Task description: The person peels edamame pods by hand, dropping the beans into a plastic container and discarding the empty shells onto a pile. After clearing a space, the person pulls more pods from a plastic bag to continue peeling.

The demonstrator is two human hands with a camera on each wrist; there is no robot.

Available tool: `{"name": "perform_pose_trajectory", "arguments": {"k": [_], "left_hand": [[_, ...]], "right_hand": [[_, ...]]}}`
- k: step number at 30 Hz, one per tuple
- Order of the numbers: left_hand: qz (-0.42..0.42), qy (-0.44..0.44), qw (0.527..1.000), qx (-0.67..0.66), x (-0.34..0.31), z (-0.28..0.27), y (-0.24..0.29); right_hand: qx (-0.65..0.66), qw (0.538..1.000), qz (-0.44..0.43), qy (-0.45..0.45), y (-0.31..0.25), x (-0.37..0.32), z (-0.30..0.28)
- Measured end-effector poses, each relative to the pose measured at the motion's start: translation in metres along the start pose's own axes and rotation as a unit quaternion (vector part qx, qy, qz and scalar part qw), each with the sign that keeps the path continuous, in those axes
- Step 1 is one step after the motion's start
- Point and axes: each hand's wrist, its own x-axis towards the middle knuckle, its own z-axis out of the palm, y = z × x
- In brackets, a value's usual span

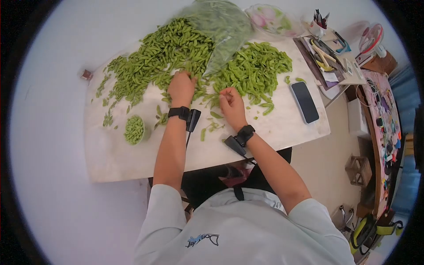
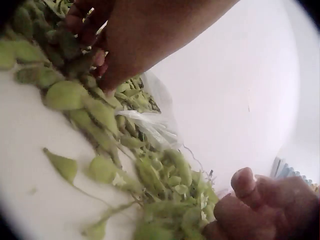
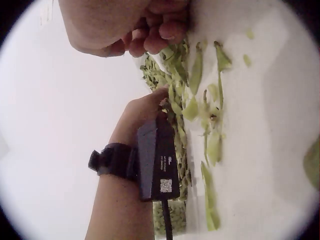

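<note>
Left hand (image 1: pixel 181 90): fingers bent down, touching heaped green pods (image 1: pixel 145 66); whether pinching one, cannot tell. Right hand (image 1: pixel 232 106): fingers curled inward, just right of left hand, near second heap (image 1: pixel 263 66) of plump, pointed pods. Beyond both hands, thin translucent bag (image 1: pixel 227 33), crinkled. Nearer and left of left hand, round cup (image 1: pixel 145 134) of small green beans (image 1: pixel 133 129), on pale desk (image 1: pixel 115 163).

It looks like a room in a home: a pink desk fan (image 1: pixel 371 39) stands near a pen cup (image 1: pixel 318 29). Blue curtains (image 1: pixel 406 101) hang beside a cluttered pink-topped desk (image 1: pixel 383 115).
</note>
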Motion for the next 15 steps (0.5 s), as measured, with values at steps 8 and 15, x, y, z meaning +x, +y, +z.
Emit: {"name": "perform_pose_trajectory", "arguments": {"k": [8,15], "left_hand": [[0.032,0.049,0.963,-0.262,-0.007,0.001,-0.015],[-0.051,-0.108,0.733,-0.669,-0.076,0.004,0.011]], "right_hand": [[-0.019,1.0,-0.018,-0.006,0.005,-0.004,0.0],[-0.021,0.996,-0.016,-0.088,-0.005,-0.002,0.004]]}}
